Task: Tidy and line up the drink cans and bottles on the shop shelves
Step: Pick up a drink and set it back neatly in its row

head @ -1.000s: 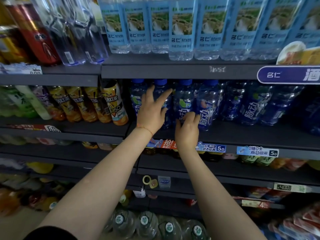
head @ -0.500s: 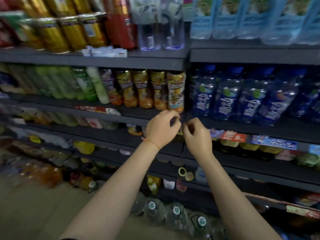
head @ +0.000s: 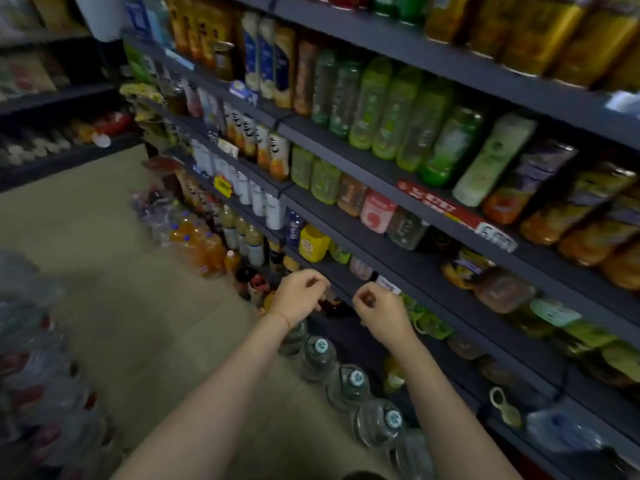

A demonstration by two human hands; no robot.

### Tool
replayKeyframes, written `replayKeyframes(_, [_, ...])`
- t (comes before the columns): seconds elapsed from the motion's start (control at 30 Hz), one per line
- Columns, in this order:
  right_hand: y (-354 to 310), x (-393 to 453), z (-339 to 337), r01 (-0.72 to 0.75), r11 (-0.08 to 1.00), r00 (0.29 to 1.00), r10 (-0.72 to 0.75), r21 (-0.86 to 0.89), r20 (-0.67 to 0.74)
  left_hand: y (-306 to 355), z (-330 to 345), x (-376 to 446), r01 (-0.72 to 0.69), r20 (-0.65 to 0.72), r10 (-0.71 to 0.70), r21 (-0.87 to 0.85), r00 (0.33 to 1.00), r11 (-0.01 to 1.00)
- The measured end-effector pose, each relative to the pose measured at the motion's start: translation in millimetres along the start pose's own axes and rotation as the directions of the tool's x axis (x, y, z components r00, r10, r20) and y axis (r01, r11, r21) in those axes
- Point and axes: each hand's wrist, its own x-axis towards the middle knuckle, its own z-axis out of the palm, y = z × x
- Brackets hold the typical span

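Observation:
Dark shop shelves [head: 374, 244] run from upper left to lower right, packed with drinks. Green bottles [head: 398, 112] stand on an upper shelf, orange-labelled bottles [head: 561, 220] lean at the right, and a yellow container [head: 313, 243] sits lower down. My left hand [head: 299, 296] and my right hand [head: 379, 311] hover side by side in front of a low shelf edge, both with fingers curled in and nothing held. A dark bottle [head: 330, 304] shows between them.
Large clear water jugs [head: 349, 384] stand in a row on the floor below my arms. Orange soda bottles [head: 199, 245] stand on the floor further left. Wrapped bottle packs [head: 31, 358] sit at the left, across beige floor. Another shelf unit [head: 52, 109] stands far left.
My view has swung left and down along the aisle. Both hands left the blue bottles, drew back and lowered, fingers curling closed in front of a lower shelf.

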Motion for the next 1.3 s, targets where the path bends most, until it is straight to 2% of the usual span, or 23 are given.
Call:
replayKeyframes(0.17, [-50, 71, 40, 0.055, 0.998, 0.996, -0.057, -0.027, -0.071, -21, -70, 52, 0.024, -0.141, -0.04, -0.111, 0.989, 0.994])
replayKeyframes(0.27, [-74, 130, 59, 0.077, 0.997, 0.99, -0.073, 0.027, -0.116, -27, -106, 98, 0.03, -0.186, -0.055, -0.134, 0.981, 0.99])
replayKeyframes(0.53, [-154, 303, 109, 0.089, 0.993, 0.996, -0.086, 0.082, -0.035, -31, -214, 237, 0.125, -0.2, -0.131, -0.043, 0.971, 0.991])
replayKeyframes(0.6, [-181, 334, 115, 0.113, 0.99, 0.993, -0.111, 0.08, -0.032, -32, -238, 266, 0.126, -0.204, -0.137, -0.066, 0.969, 0.99])
replayKeyframes(0.73, [-239, 390, 122, 0.249, 0.967, 0.967, -0.244, 0.059, -0.078, -23, -286, 318, 0.064, -0.242, -0.099, -0.147, 0.965, 0.987])
replayKeyframes(0.93, [-348, 490, 126, 0.403, 0.913, 0.863, -0.403, -0.064, -0.305, 10, -368, 425, -0.127, -0.26, 0.083, -0.155, 0.962, 0.98])
replayKeyframes(1.03, [-404, 542, 131, 0.339, 0.94, 0.889, -0.334, -0.038, -0.312, 33, -409, 475, -0.197, -0.206, 0.159, -0.182, 0.966, 0.963])
replayKeyframes(1.13, [-440, 590, 143, 0.155, 0.986, 0.94, -0.129, 0.059, -0.316, 49, -437, 523, -0.225, -0.111, 0.201, -0.285, 0.973, 0.932])
replayKeyframes(1.3, [-455, 640, 148, -0.024, 0.981, 0.929, 0.093, 0.193, -0.359, 54, -451, 577, -0.134, -0.008, 0.143, -0.406, 0.99, 0.904])
